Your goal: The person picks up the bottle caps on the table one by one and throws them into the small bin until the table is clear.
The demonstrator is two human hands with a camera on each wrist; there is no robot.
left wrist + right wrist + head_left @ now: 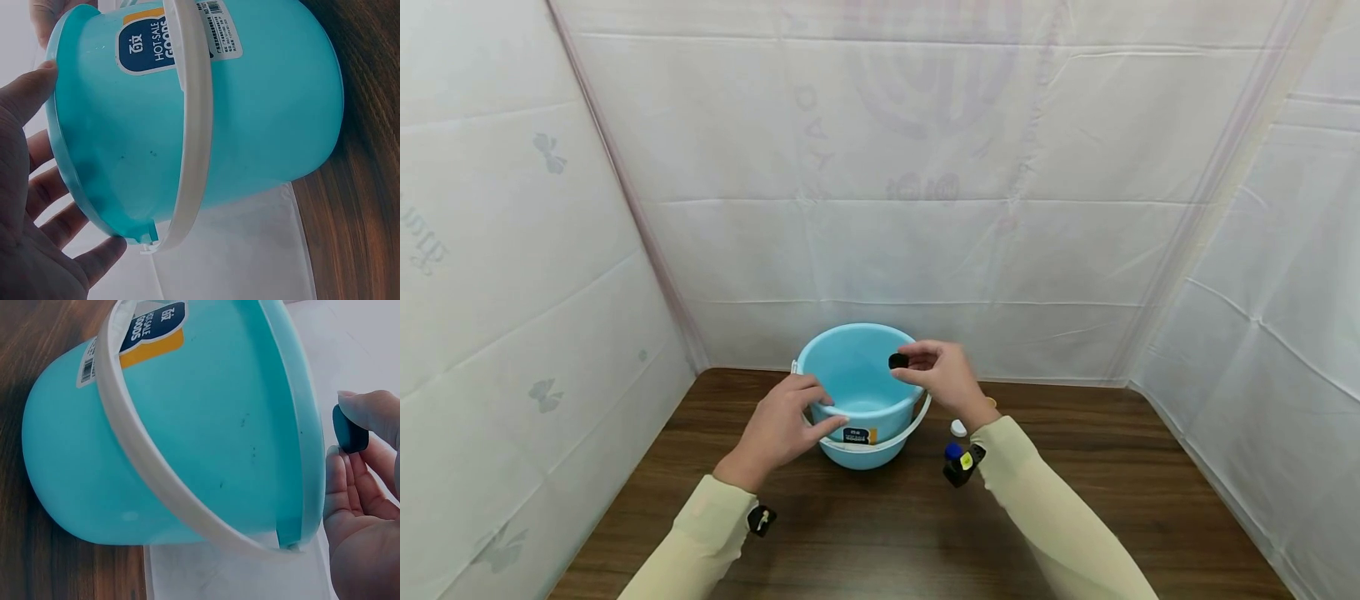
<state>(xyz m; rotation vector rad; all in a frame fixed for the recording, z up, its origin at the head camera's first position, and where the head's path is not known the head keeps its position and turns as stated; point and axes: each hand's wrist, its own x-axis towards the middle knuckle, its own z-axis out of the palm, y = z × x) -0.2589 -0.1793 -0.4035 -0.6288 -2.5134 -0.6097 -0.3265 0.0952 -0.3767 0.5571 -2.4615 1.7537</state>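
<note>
A light blue plastic bucket (857, 460) stands upright on the table, its white handle (917, 418) hanging down across the front below a dark blue and orange label (144, 47). At the bucket's near left rim, my left hand (782, 421) holds the edge, thumb outside and fingers reaching over to the inner side. My right hand (943, 375) is at the right of the rim and pinches a small black cap (898, 361) between thumb and fingers. The right wrist view shows this black cap (350, 431) just beyond the rim, apart from it.
Right of the bucket, a small white cap (958, 428) and a round blue cap (953, 451) lie on the dark wooden table (865, 533). Something yellowish (991, 402) is partly hidden behind my right wrist. Pale sheets (917, 250) enclose the table's back and sides.
</note>
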